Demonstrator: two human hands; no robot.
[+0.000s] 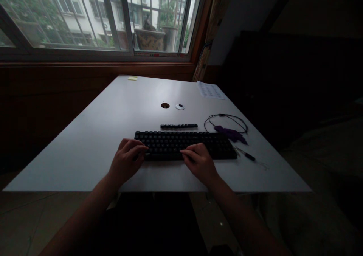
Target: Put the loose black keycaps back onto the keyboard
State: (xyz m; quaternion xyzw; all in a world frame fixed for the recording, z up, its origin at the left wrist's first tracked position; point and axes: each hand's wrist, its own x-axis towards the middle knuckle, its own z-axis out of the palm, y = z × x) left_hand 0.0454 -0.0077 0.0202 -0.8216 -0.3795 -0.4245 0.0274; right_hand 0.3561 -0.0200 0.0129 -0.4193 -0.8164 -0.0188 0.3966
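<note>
A black computer keyboard [170, 144] lies on the white table, near its front edge. At its left end is my left hand [129, 155], with bent fingers drawn together and the tips at the lower left keys. My right hand [200, 161] pinches thumb and forefinger at the bottom rows, right of the keyboard's middle. Whatever may be between the fingertips of either hand is too small and dark to make out. Just behind the keyboard lies a narrow row of loose black keycaps [179, 126].
To the right lie a looped black cable [227, 115], a crumpled purple cloth or glove [231, 133] and a small wire-ended tool with a black handle [249, 156]. Farther back are a cable hole [165, 105], its round cover [180, 106], a printed sheet [211, 90] and yellow notes [132, 78].
</note>
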